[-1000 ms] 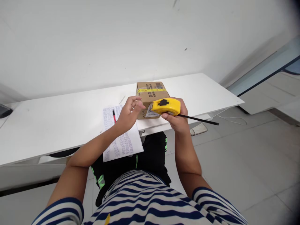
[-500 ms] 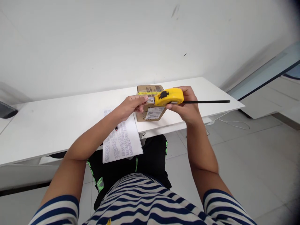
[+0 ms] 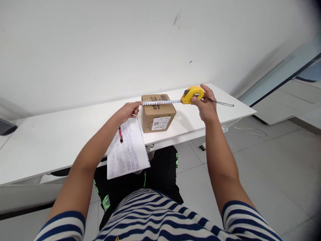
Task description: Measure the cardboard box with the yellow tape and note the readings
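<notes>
A brown cardboard box (image 3: 158, 115) with a white shipping label stands on the white table. Across its top stretches the white blade (image 3: 170, 102) of a tape measure (image 3: 192, 95), whose yellow case is to the right of the box. My right hand (image 3: 208, 105) is closed around that case, and a black wrist cord trails off to the right. At the box's left edge my left hand (image 3: 131, 109) pinches the free end of the blade. The blade's tip is hidden by the fingers.
Handwritten sheets (image 3: 127, 150) overhang the front edge of the white table (image 3: 62, 134), with a red pen (image 3: 120, 135) on them. A dark object (image 3: 7, 127) sits at the far left. Behind the table is a white wall; a pale cable lies on the floor at the right.
The blade has been drawn out of the case. My right hand with the case has moved right, and my left hand has moved left, so the blade now spans the box top.
</notes>
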A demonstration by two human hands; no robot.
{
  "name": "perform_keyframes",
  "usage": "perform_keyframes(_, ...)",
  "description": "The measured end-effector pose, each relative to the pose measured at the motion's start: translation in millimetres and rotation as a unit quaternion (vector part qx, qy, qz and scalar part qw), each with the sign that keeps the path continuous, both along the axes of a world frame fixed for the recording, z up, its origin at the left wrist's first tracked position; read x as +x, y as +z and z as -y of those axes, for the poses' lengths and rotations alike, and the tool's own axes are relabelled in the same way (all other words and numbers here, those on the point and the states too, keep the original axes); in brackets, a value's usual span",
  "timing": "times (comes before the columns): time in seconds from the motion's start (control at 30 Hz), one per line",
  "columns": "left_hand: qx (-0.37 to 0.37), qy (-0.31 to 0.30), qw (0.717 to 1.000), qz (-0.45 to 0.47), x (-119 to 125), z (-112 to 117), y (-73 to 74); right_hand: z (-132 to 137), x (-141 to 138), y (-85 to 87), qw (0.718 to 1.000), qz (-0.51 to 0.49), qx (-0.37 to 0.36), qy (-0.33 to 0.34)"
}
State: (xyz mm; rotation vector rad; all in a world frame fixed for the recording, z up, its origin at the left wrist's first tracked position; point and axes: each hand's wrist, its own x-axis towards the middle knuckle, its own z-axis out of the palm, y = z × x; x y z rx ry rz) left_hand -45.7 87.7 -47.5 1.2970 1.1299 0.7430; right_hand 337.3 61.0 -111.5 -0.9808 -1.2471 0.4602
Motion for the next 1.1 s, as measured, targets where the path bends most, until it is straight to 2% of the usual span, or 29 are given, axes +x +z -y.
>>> perform_keyframes(0.17,0.021,-0.010,0.996,-0.090,7.1,-4.2,0.8,-6.7,-11.0,-13.9,0.999,0.007,-0.031,-0.009)
perform_keyframes(0.37,0.018,-0.012,0.993,-0.120,20.0,5.1,5.2,4.0,-40.0,-12.6,0.999,0.026,-0.045,0.001)
perform_keyframes(0.57,0.041,0.005,0.987,-0.156,30.4,15.7,7.2,7.9,-38.2,-14.5,0.998,0.041,-0.049,-0.005)
perform_keyframes(0.83,-0.014,-0.010,0.995,-0.094,30.3,13.3,3.6,8.4,-36.6,-14.5,0.999,0.026,-0.047,0.002)
perform_keyframes(1.1,-0.005,-0.014,0.997,-0.077,29.8,9.9,-0.6,10.9,-37.6,-15.4,0.998,0.035,-0.044,-0.004)
